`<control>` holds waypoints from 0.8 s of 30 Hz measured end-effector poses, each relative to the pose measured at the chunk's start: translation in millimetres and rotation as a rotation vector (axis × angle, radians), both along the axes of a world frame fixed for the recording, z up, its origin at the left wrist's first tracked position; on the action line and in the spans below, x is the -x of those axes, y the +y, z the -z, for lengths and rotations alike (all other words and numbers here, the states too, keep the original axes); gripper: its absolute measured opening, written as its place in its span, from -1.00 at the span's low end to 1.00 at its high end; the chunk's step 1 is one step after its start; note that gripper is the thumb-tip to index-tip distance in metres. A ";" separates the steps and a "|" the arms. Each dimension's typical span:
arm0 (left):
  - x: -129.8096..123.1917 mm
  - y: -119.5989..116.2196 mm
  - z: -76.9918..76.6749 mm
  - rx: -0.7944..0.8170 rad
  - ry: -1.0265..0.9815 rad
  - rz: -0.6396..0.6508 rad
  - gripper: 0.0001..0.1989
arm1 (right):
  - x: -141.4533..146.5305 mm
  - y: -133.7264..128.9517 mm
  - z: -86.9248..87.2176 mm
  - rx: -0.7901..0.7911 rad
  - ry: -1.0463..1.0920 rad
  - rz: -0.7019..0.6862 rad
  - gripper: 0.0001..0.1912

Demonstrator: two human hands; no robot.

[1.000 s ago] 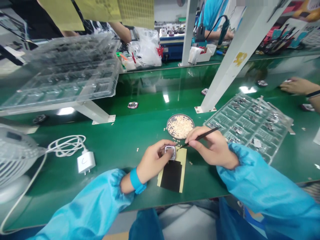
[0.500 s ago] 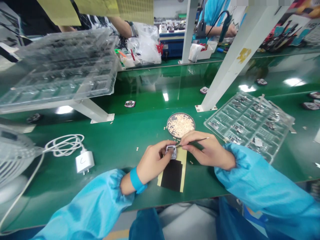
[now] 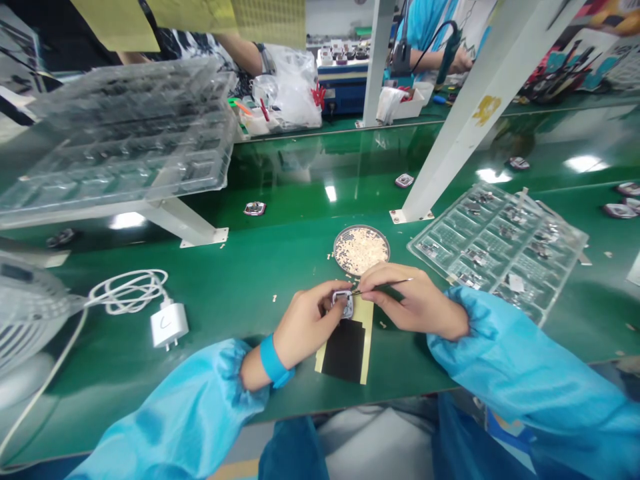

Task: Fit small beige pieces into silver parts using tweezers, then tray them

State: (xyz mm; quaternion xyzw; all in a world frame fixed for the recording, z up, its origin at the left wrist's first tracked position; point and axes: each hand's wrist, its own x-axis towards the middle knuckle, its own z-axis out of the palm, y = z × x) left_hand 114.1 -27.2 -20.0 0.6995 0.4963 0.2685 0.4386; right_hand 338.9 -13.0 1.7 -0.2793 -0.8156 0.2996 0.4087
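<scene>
My left hand [image 3: 311, 315] is closed around a small square device housing [image 3: 343, 303], pale-rimmed with dark parts inside, like a watch case. Its thumb lies over the housing's open face. My right hand [image 3: 413, 300] pinches thin metal tweezers [image 3: 387, 285], whose tips reach the housing's upper right edge. Too small to make out is whatever may be between the tips. Under the housing lies a yellow sheet [image 3: 367, 340] bearing a black rectangular piece [image 3: 343, 352]. Just beyond my hands stands a round dish [image 3: 361, 250] full of tiny beige pieces.
At right lies a clear compartment tray [image 3: 500, 247] with small electronic parts. Clear trays [image 3: 125, 147] are stacked on a raised shelf at left. A white charger [image 3: 169, 325] with coiled cable lies below. A slanted white post [image 3: 450, 133] rises behind. Two people work across the bench.
My right hand and the tweezers have shifted slightly left, while my left hand keeps its hold. The small housings on the green strip behind have slid a little to the left.
</scene>
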 end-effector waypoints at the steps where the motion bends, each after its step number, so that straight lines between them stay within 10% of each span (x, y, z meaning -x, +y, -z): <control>1: 0.0 0.0 -0.3 0.005 -0.008 0.000 -0.65 | 0.2 -0.1 -0.1 -0.001 -0.003 -0.001 -0.82; 24: 0.4 2.6 -0.7 0.219 -0.286 -0.007 -0.59 | 4.0 -0.9 0.5 0.247 0.110 0.086 -0.94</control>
